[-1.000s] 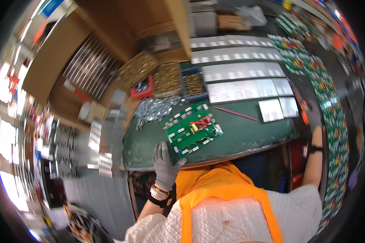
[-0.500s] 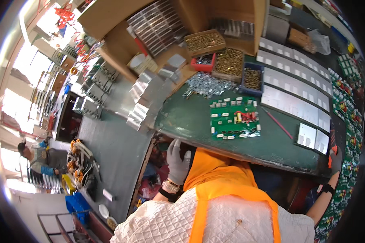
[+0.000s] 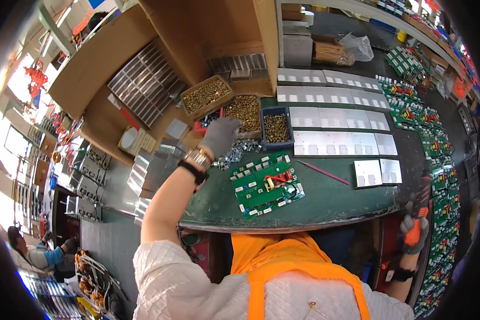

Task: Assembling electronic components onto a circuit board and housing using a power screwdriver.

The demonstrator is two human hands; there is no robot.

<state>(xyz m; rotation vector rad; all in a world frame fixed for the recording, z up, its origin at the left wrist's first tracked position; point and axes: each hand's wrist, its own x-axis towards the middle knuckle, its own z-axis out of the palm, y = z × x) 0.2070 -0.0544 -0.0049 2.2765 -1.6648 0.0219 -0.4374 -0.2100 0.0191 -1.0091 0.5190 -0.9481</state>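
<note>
My left hand (image 3: 220, 136), in a grey glove, reaches over the pile of small silvery metal parts (image 3: 234, 153), beside the red bin (image 3: 201, 128) and the box of brass-coloured screws (image 3: 249, 121). Its fingers point down and away, and I cannot make out whether they hold anything. On the right, my gloved right hand (image 3: 422, 230) is wrapped around an orange power screwdriver (image 3: 412, 233) by the bench's right end. A green circuit board (image 3: 250, 194) with white, red and yellow components lies on the green bench top in front of me.
Right of the board lie a thin pink tool (image 3: 325, 173) and two small heatsinks (image 3: 368, 174). Behind them run rows of silver heatsink plates (image 3: 330, 143). A blue bin of screws (image 3: 277, 128) stands at centre. Many populated boards (image 3: 444, 213) line the far right. Another person (image 3: 34, 253) works at far left.
My left hand has gone from the bench's front edge up to the screw boxes. The orange screwdriver shows more clearly in my right hand. My view has turned to the right.
</note>
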